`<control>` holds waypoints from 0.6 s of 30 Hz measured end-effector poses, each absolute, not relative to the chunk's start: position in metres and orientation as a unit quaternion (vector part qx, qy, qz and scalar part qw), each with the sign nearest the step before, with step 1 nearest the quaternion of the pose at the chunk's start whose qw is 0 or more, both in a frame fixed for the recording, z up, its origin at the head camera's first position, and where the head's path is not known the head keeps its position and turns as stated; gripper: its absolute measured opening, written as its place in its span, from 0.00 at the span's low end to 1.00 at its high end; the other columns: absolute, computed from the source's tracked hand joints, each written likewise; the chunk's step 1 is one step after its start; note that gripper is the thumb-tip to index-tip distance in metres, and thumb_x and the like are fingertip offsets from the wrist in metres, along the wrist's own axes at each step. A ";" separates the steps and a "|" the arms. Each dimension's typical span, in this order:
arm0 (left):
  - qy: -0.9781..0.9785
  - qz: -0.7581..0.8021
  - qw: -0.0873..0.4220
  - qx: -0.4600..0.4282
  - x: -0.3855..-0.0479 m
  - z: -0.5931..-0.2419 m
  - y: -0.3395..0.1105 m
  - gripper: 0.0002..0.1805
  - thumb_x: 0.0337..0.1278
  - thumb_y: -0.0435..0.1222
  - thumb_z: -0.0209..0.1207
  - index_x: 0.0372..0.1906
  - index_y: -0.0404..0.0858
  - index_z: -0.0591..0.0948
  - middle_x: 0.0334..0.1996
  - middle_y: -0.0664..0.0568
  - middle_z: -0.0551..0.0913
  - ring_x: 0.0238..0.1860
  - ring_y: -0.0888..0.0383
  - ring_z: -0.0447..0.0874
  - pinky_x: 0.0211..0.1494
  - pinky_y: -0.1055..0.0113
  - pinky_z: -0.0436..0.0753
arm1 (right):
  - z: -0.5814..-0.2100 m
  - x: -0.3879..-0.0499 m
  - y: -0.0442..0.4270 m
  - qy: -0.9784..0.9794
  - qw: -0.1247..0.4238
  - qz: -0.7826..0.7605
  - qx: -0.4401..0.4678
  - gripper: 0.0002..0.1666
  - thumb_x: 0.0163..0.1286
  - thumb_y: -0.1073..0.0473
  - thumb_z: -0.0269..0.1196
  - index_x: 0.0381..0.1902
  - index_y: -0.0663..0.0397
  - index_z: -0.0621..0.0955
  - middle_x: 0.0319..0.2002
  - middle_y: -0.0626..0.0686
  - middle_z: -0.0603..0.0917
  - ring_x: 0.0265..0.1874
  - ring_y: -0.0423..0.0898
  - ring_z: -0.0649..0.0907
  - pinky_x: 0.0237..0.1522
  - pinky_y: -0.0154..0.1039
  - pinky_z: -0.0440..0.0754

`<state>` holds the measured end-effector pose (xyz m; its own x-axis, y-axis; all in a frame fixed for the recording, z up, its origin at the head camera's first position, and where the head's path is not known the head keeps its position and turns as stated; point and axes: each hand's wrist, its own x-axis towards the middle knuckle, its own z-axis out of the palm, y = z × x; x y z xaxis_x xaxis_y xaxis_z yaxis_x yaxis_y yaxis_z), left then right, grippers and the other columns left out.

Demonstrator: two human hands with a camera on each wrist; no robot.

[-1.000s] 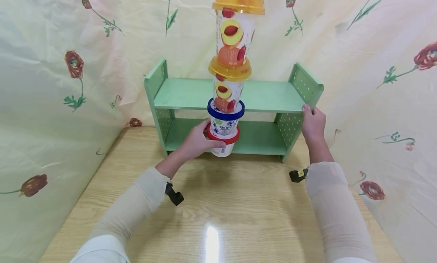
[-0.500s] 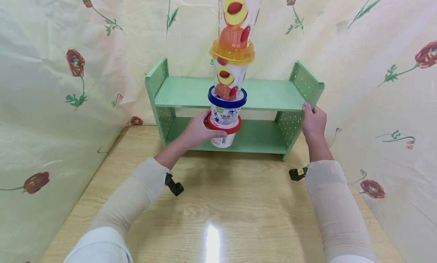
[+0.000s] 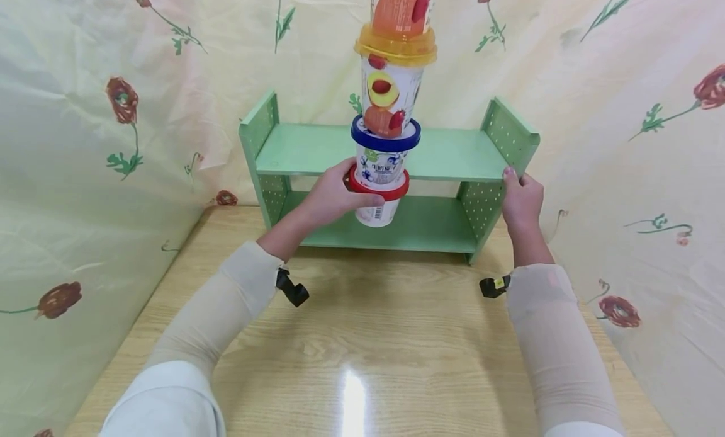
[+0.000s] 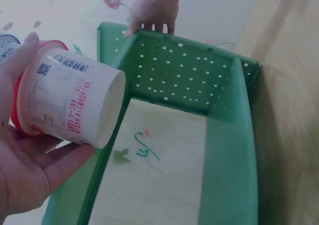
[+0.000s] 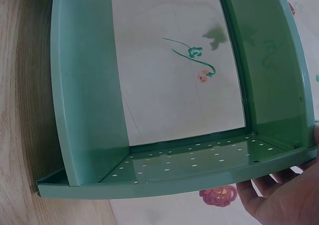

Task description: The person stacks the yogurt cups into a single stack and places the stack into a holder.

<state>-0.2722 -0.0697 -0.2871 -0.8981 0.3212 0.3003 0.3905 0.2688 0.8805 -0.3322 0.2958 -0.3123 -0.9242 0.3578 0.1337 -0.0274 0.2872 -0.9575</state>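
My left hand [image 3: 333,196] grips a white tub with a red lid [image 4: 65,93], the lowest of a stack. Its thumb lies across the front just under the lid. On top of it stands a tub with a blue lid [image 3: 381,166]. Higher up is a peach-printed cup with an orange lid [image 3: 391,100], bearing a second peach-printed cup [image 3: 401,12] that the head view cuts off. The stack is held up in front of a green two-tier shelf [image 3: 450,157]. At the shelf's right side panel [image 3: 510,138], my right hand [image 3: 522,201] grips the edge, thumb at the front.
The shelf stands on a wood-grain table [image 3: 340,323] by the back wall. Floral cloth [image 3: 73,191] covers the walls at the back and both sides. Black wrist cameras are strapped to both forearms.
My left hand has raised the stack, so the top cup now runs out of the head view. The right hand has kept its place on the shelf.
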 end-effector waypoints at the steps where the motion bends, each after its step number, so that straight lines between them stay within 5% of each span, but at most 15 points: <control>1: -0.796 -0.561 0.033 -0.224 -0.273 -0.284 -0.069 0.42 0.48 0.49 0.76 0.69 0.45 0.71 0.56 0.58 0.81 0.54 0.59 0.80 0.57 0.58 0.80 | -0.312 -0.333 0.296 -0.786 0.164 0.587 -0.104 0.38 0.78 0.36 0.49 0.73 0.55 0.69 0.72 0.56 0.70 0.71 0.48 0.69 0.72 0.45 0.64; 18: -0.793 -0.564 0.036 -0.228 -0.288 -0.238 -0.069 0.40 0.51 0.47 0.75 0.68 0.47 0.71 0.58 0.57 0.80 0.56 0.59 0.79 0.56 0.58 0.82 | -0.311 -0.331 0.296 -0.788 0.160 0.587 -0.099 0.38 0.78 0.37 0.48 0.73 0.58 0.69 0.72 0.57 0.70 0.71 0.48 0.69 0.71 0.44 0.65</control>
